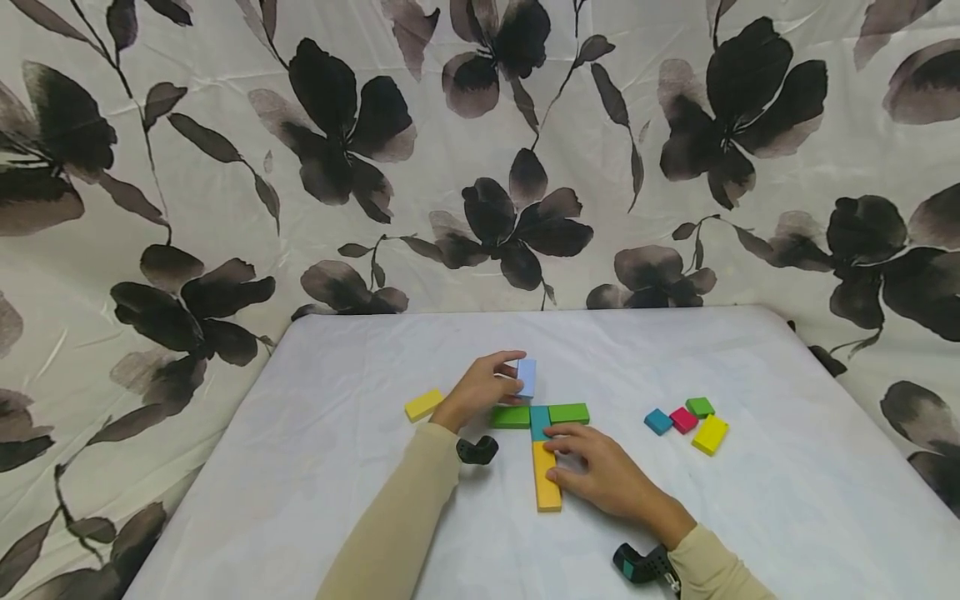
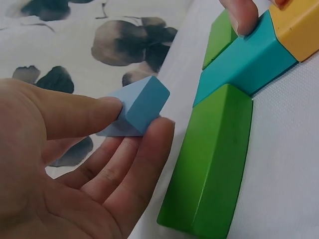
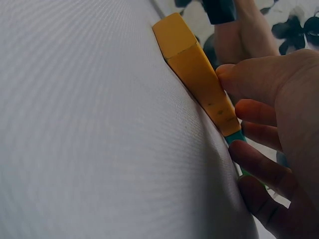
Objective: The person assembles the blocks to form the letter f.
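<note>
Two hands at work over the white tabletop, and your left hand has the prize: a light blue block, pinched between thumb and fingers just beyond the teal block. Whether its underside touches the cloth, you can't tell from here.

Over to your right hand! Fingers apart and gently bent, one fingertip on the teal block, thumb against the side of the long orange block. That orange piece runs from the teal one toward you, end to end, lying flat.

Look at the crossbar: a left green block and a right green block, one on each side of the teal, making a T with the orange stem.

Out past your left wrist lies a lone yellow block. Well over to your right, a loose group: blue cube, red cube, small green block and bright yellow block. Behind it all, the floral cloth.
</note>
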Tool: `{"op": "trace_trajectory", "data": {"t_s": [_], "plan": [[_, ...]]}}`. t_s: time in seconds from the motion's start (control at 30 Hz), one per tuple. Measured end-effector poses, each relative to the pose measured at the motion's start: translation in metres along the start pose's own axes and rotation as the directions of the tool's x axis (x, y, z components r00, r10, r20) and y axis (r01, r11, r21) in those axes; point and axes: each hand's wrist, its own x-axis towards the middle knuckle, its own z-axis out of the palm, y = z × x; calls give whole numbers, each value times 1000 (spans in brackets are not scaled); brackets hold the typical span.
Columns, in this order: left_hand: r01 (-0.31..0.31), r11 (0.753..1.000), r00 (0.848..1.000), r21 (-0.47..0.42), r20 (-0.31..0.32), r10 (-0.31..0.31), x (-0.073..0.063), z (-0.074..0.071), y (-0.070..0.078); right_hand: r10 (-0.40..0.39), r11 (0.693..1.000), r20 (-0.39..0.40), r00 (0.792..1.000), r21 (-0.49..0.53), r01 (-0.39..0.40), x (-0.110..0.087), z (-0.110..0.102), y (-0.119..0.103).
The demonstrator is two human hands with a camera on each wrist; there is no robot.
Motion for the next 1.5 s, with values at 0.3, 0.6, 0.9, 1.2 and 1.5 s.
{"op": "trace_trajectory", "data": {"t_s": [0.3, 0.6, 0.9, 1.2, 1.5], "plan": [[-13, 999, 1000, -30, -20, 13, 5, 6, 0, -1, 1000, -9, 1000, -25, 1, -1, -2, 1], [-1, 1000, 999, 8, -40, 2, 5, 10, 0, 0, 1000, -7, 1000, -12, 0, -1, 0, 3], [13, 999, 998, 52, -60, -10, 6, 11, 1, 3, 1000, -1, 1000, -8, -3, -1, -2, 2], [45, 996, 994, 82, -99, -36, 5, 14, 1, 9, 1000, 0, 1000, 12, -9, 0, 1, 1], [83, 993, 989, 82, -129, -72, 5, 16, 5, 1, 1000, -8, 1000, 2, -1, 1, 1, 1]]}}
